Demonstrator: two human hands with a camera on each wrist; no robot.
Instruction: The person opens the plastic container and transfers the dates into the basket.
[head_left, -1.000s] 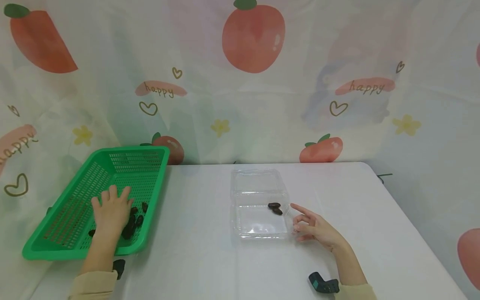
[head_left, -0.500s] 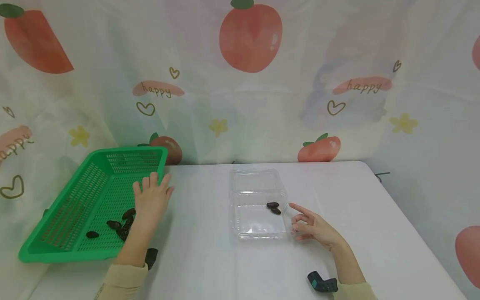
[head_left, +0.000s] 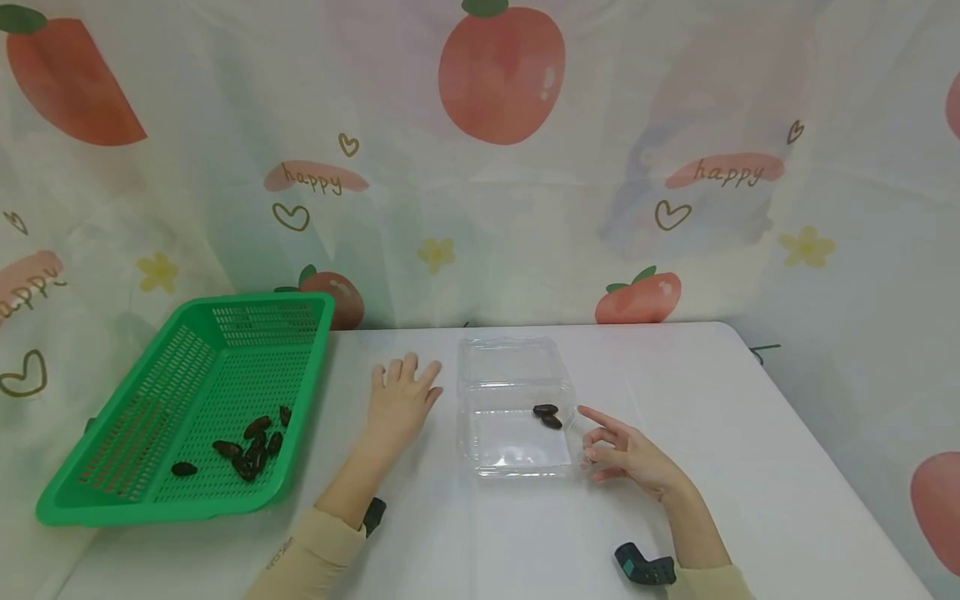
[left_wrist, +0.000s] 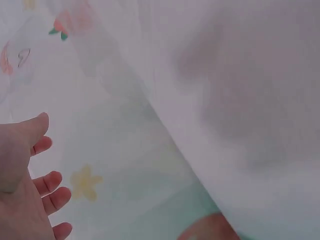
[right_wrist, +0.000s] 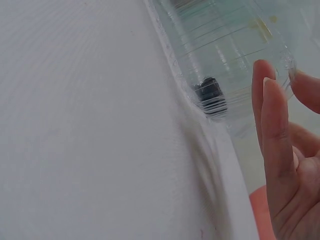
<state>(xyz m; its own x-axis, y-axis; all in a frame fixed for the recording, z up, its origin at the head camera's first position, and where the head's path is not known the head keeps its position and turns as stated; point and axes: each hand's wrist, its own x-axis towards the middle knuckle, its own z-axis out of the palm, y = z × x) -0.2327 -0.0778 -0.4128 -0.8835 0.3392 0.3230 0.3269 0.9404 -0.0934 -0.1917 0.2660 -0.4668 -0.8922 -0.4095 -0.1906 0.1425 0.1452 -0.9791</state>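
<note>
My left hand [head_left: 399, 408] is above the table between the green basket [head_left: 303, 417] and a clear plastic clamshell box [head_left: 495, 433]. Its fingers are spread and lightly bent; in the left wrist view the same hand [left_wrist: 20, 175] shows nothing between thumb and fingers. Small dark brown oval pieces [head_left: 257, 427], date-like and glossy, lie in the basket's near part. Two more dark pieces [head_left: 547, 411] sit at the right side of the box, whose lid stands open. At the box's right wall is my right hand [head_left: 630, 458], index fingertip touching its edge [right_wrist: 291, 72], other fingers loosely bent.
A white-covered table [head_left: 420, 533] bears everything. Behind it hangs a printed fabric backdrop [head_left: 510, 242]. Black wrist devices are strapped below both hands, the right one [head_left: 647, 567] in plainer sight.
My left hand has left the basket and moved right, over the rim to the table near the box. The pieces in the basket are now uncovered. My right hand has stayed put.
</note>
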